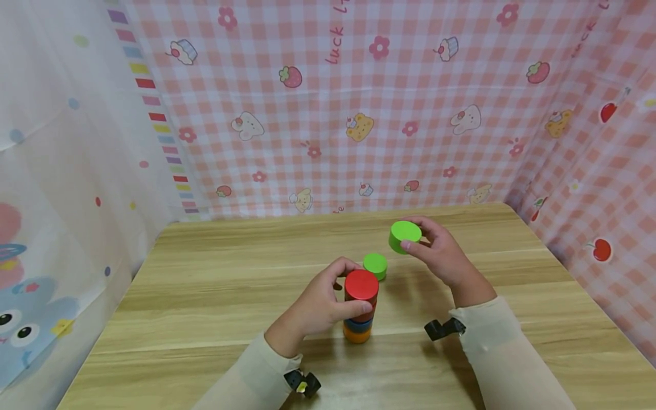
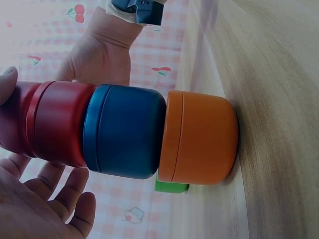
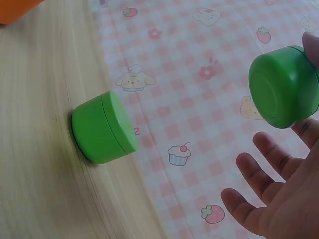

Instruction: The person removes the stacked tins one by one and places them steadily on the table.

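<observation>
A stack of round jars stands on the wooden table (image 1: 215, 296): an orange jar (image 1: 356, 336) at the bottom, a blue jar (image 1: 357, 325) on it, and a red jar (image 1: 361, 285) on top. My left hand (image 1: 355, 288) grips the red jar from the left; in the left wrist view the red jar (image 2: 60, 124), blue jar (image 2: 124, 132) and orange jar (image 2: 199, 137) fill the frame. My right hand (image 1: 414, 236) holds a green jar (image 1: 405, 234) in the air, right of the stack and behind it. The same green jar (image 3: 284, 87) is pinched by thumb and fingers (image 3: 269, 199).
A second, smaller green jar (image 1: 376, 265) sits on the table just behind the stack, also seen as the green jar (image 3: 102, 128) on the wood. Pink checked cloth (image 1: 359, 114) walls the back and right; a white curtain (image 1: 61, 171) hangs at the left.
</observation>
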`<state>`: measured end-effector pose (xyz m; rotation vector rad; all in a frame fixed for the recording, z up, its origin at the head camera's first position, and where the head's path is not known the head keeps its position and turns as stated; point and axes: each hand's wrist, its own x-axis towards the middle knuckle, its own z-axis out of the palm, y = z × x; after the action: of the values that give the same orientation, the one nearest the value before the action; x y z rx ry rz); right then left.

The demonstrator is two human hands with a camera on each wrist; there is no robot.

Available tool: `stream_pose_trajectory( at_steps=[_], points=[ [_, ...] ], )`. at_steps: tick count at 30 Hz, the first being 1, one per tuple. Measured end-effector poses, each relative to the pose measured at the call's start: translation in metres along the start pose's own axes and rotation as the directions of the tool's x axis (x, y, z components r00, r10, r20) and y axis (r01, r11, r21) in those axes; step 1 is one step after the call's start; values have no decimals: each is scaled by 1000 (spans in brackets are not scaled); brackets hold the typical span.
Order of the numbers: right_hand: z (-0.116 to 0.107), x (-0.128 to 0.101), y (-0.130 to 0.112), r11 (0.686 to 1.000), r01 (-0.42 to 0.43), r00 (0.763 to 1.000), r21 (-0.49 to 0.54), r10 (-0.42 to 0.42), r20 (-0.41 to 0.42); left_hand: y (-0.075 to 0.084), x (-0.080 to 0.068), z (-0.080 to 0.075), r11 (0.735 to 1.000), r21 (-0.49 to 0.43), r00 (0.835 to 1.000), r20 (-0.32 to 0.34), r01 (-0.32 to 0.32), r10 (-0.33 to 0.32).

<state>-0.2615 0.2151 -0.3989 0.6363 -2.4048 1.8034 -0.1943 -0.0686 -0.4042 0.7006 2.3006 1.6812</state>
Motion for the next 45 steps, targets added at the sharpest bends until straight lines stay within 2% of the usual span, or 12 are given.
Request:
stream_pose_trajectory(
  at_steps=[15, 34, 45],
  points=[
    [-2, 1, 4, 1000, -30, 999, -2, 30, -11, 2, 0, 0, 1000, -7, 1000, 4, 9, -9],
    [-5, 2, 11, 995, -88, 995, -56, 86, -44, 0, 0, 1, 1000, -4, 1000, -4, 12, -12],
    [-7, 2, 14, 993, -109, 993, -38, 107, -56, 1, -1, 1, 1000, -4, 1000, -6, 21, -21]
  ],
)
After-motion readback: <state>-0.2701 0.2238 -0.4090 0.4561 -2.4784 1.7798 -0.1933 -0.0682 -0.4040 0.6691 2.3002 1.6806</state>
